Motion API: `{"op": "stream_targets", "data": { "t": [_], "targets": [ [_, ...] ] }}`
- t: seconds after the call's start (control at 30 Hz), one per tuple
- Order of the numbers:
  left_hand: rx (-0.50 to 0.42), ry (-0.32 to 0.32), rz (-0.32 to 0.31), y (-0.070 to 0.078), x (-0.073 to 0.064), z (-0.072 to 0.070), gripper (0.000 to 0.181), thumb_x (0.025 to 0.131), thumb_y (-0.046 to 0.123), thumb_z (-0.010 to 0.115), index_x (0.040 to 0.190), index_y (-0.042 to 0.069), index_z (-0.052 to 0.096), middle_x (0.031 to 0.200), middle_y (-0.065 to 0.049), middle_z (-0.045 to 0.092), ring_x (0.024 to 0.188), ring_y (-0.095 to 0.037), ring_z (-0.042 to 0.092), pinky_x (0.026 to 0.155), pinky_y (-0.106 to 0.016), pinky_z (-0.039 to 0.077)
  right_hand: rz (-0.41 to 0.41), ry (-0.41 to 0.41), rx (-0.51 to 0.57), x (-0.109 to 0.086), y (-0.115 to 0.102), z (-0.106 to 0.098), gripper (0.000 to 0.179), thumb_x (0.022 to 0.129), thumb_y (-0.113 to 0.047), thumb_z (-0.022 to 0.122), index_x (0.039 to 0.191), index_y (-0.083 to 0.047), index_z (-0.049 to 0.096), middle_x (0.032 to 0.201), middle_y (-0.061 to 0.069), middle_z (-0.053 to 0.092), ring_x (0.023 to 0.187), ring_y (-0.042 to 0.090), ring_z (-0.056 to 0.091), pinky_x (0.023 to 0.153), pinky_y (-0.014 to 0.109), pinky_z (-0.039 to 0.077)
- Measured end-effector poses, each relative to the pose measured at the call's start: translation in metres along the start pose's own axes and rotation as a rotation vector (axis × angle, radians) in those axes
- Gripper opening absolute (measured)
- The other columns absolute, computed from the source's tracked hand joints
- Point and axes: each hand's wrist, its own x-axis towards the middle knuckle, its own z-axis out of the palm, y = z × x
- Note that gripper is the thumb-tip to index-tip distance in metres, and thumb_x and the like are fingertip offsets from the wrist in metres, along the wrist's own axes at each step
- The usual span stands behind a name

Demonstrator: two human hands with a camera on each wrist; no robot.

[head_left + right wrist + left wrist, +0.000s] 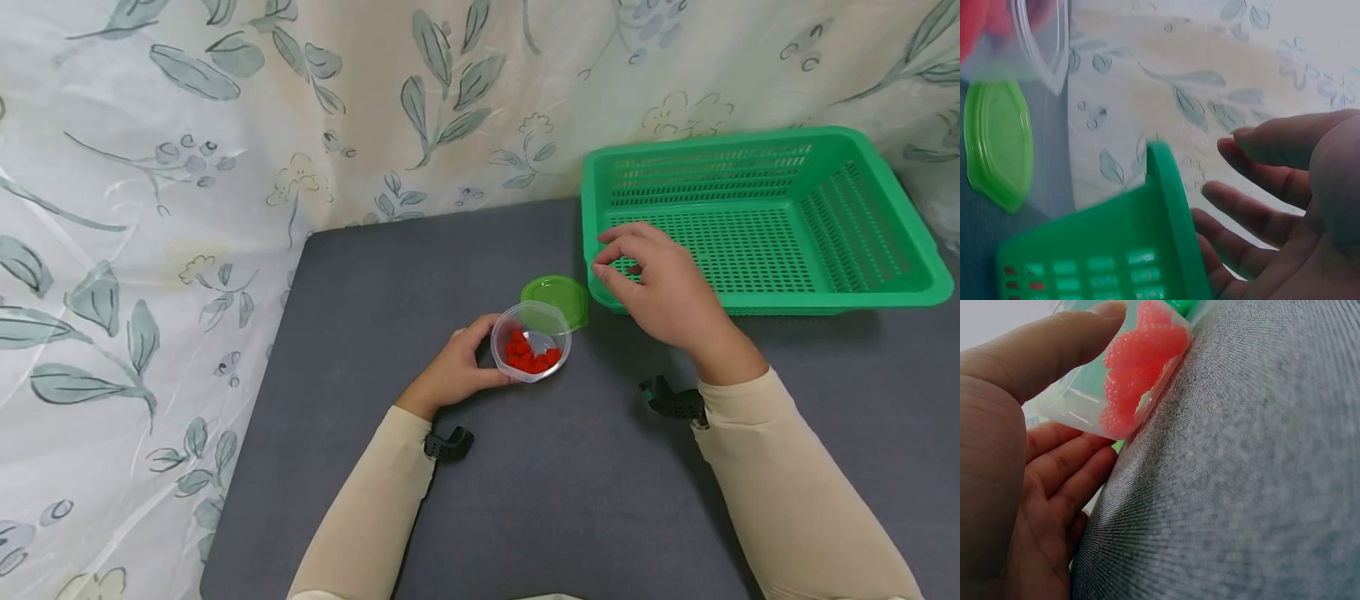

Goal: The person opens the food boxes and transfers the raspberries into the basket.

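Note:
My left hand (467, 364) holds a clear plastic cup (564, 348) upright on the table, thumb and fingers at its left side. Several red, bumpy, raspberry-like pieces (1129, 387) lie in the cup's bottom. Just behind the cup lies a green lid (568, 293), partly covered by it in the head view. Over the left rim of a green basket (840, 302) is my right hand (663, 287). Its fingers are loosely bent, thumb tip close to the index finger, and nothing shows between them. In the right wrist view its fingers (1254, 212) are beside the basket rim.
The basket stands at the back right, with slotted walls and a mesh floor. Leaf-patterned cloth (450, 108) hangs behind and to the left of the grey tabletop (540, 500). Small red patches show through the basket's slots in the right wrist view.

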Motion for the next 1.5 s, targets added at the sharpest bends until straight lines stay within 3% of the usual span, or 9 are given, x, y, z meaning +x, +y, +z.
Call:
{"op": "stream_targets", "data": {
  "t": [0.13, 0.37, 0.5, 0.73, 1.03, 1.23, 1.43, 1.5],
  "targets": [
    [-0.002, 0.004, 0.003, 0.0, 0.001, 0.002, 0.078, 0.089, 0.025, 0.092, 0.156, 0.016, 0.054, 0.149, 0.008, 0.06, 0.137, -0.016, 0.049, 0.117, -0.045, 0.038, -0.066, -0.034, 0.034, -0.002, -0.006, 0.012, 0.005, 0.106, -0.006, 0.07, 0.104, -0.004, 0.074, 0.141, 0.012, 0.064, 0.131, 0.031, 0.058, 0.092, 0.056, 0.051],
    [-0.025, 0.005, 0.029, -0.002, 0.0, 0.004, 0.077, 0.088, 0.022, 0.092, 0.155, 0.013, 0.055, 0.148, 0.005, 0.062, 0.135, -0.015, 0.053, 0.118, -0.043, 0.039, -0.134, -0.085, 0.053, -0.006, -0.017, 0.032, 0.004, 0.103, -0.004, 0.075, 0.106, -0.004, 0.074, 0.141, 0.012, 0.064, 0.116, 0.03, 0.064, 0.086, 0.049, 0.052],
    [-0.029, 0.006, 0.044, -0.001, 0.0, 0.005, 0.077, 0.089, 0.02, 0.092, 0.155, 0.012, 0.054, 0.147, 0.004, 0.062, 0.133, -0.015, 0.054, 0.116, -0.042, 0.04, -0.147, -0.14, 0.053, -0.008, -0.02, 0.043, 0.005, 0.103, -0.005, 0.076, 0.108, -0.004, 0.074, 0.142, 0.011, 0.062, 0.117, 0.029, 0.064, 0.093, 0.051, 0.055],
    [-0.033, 0.003, 0.054, -0.002, 0.0, 0.004, 0.076, 0.089, 0.018, 0.091, 0.155, 0.014, 0.054, 0.147, 0.002, 0.063, 0.131, -0.016, 0.056, 0.114, -0.041, 0.043, -0.123, -0.222, 0.02, -0.01, -0.02, 0.062, 0.007, 0.102, -0.008, 0.078, 0.108, -0.008, 0.074, 0.146, 0.016, 0.059, 0.133, 0.035, 0.055, 0.1, 0.053, 0.053],
    [-0.026, 0.005, 0.065, -0.006, -0.001, 0.005, 0.076, 0.091, 0.03, 0.09, 0.156, 0.017, 0.053, 0.147, 0.001, 0.062, 0.129, -0.021, 0.056, 0.111, -0.041, 0.044, -0.031, -0.265, -0.092, -0.01, -0.008, 0.085, 0.003, 0.1, -0.011, 0.078, 0.1, -0.011, 0.075, 0.156, 0.021, 0.05, 0.148, 0.043, 0.037, 0.11, 0.058, 0.044],
    [-0.06, 0.005, 0.078, -0.02, 0.0, 0.007, 0.078, 0.092, 0.034, 0.09, 0.158, 0.018, 0.053, 0.148, 0.002, 0.062, 0.13, -0.02, 0.056, 0.111, -0.04, 0.045, 0.009, -0.286, -0.109, -0.01, 0.0, 0.095, 0.004, 0.099, -0.01, 0.079, 0.1, -0.01, 0.076, 0.157, 0.025, 0.048, 0.148, 0.045, 0.038, 0.111, 0.058, 0.044],
    [-0.067, 0.023, 0.072, -0.04, 0.004, 0.013, 0.078, 0.089, 0.039, 0.093, 0.156, 0.034, 0.054, 0.146, 0.015, 0.061, 0.13, -0.012, 0.056, 0.111, -0.039, 0.045, 0.043, -0.311, -0.147, -0.011, 0.003, 0.103, 0.006, 0.1, -0.015, 0.081, 0.103, -0.01, 0.08, 0.16, 0.025, 0.046, 0.149, 0.045, 0.037, 0.115, 0.06, 0.04],
    [-0.063, 0.027, 0.078, -0.039, 0.003, 0.013, 0.077, 0.089, 0.04, 0.093, 0.156, 0.034, 0.054, 0.146, 0.015, 0.061, 0.13, -0.012, 0.056, 0.111, -0.04, 0.045, 0.053, -0.308, -0.162, -0.011, 0.002, 0.105, 0.008, 0.099, -0.016, 0.081, 0.103, -0.009, 0.081, 0.159, 0.024, 0.047, 0.148, 0.045, 0.039, 0.114, 0.061, 0.04]
  ]
}}
